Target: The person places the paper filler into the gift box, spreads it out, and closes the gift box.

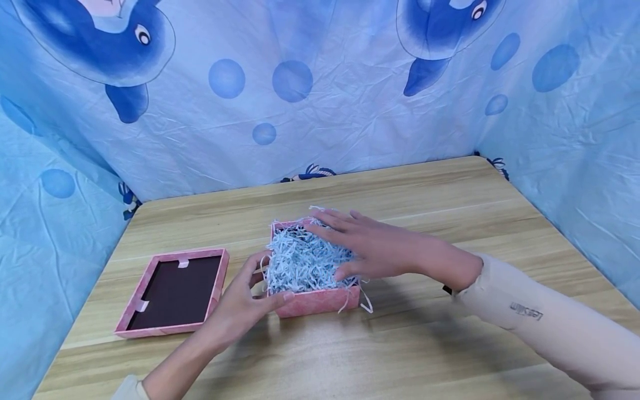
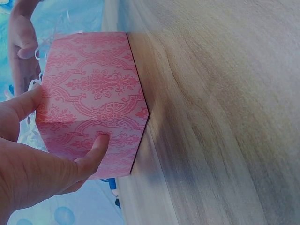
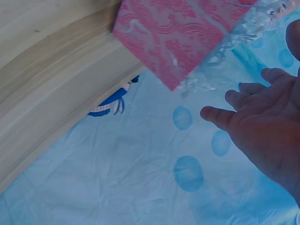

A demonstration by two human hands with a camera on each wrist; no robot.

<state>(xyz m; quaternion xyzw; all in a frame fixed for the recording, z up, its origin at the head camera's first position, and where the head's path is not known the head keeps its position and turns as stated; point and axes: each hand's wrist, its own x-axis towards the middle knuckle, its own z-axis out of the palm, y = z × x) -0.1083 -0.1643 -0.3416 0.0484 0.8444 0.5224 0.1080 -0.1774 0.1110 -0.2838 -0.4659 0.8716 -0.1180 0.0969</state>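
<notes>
- Hand L: fingers half-curled, gripping near-left corner of pink box; thumb on near rim, others at left wall.
- Shallow tray, prob. lid: left of box, apart from it, hollow side up.
- Pink box: upright abt. mid-table, top uncovered, blue shred heaped to rim, some trailing over near-right corner.
- Hand R: fingers spread, nearly straight, over far-right part of shred; no grip on anything.
- Risk: hard push or sideways sweep by Hand R might spill shred; slack hold by Hand L might let box skid; trailing bits might snag & pull more out.
- Hidden: L sleeve mostly cut off, R sleeve print hard to read; can't see under shred; Hand R contact w/ shred can't tell; far curtain cut off at top.
</notes>
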